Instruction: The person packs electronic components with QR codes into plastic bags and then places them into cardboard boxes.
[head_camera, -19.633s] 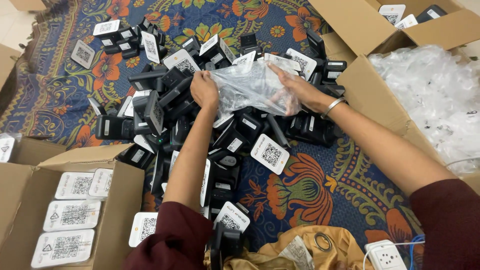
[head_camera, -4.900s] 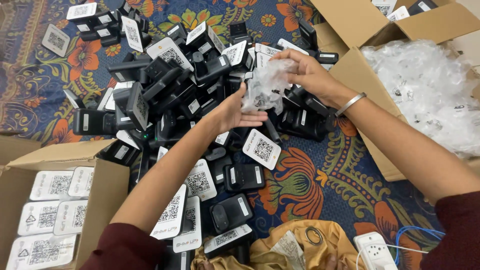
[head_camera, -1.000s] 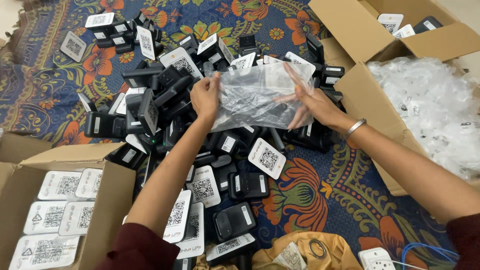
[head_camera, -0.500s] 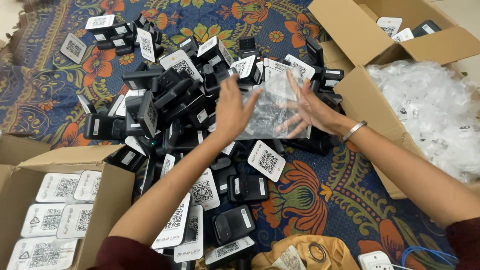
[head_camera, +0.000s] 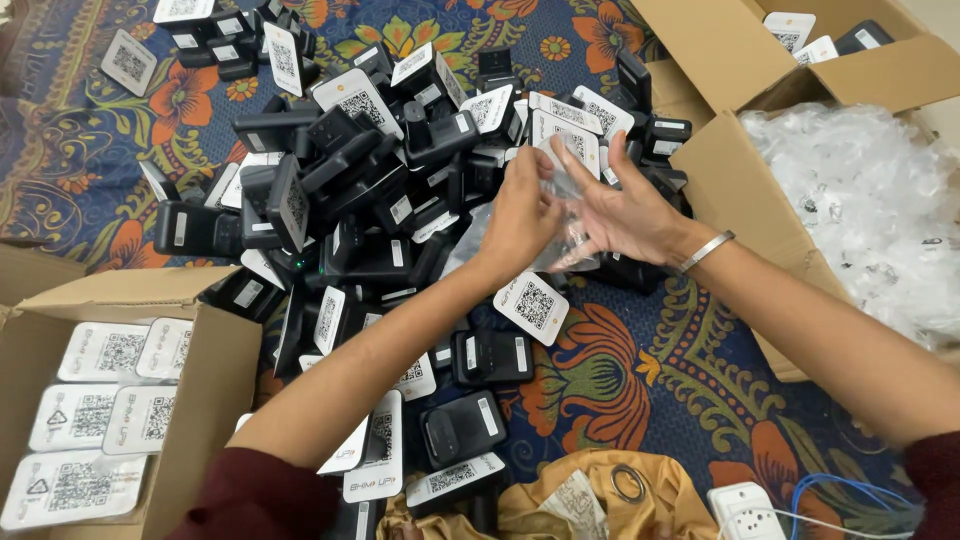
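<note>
Above the heap of black devices with white square code labels, the left hand and right hand press a clear plastic bag between their palms, fingers spread. A cardboard box of white-labelled units sits lower left; another cardboard carton of clear wrappers sits right.

A thin clear plastic bag was pressed between the left hand and the right hand, above a heap of black boxy devices with white square code labels. An open brown cardboard box of white-labelled packs stood lower left. Another open brown cardboard box, heaped with crumpled clear plastic bags, stood at right.
</note>
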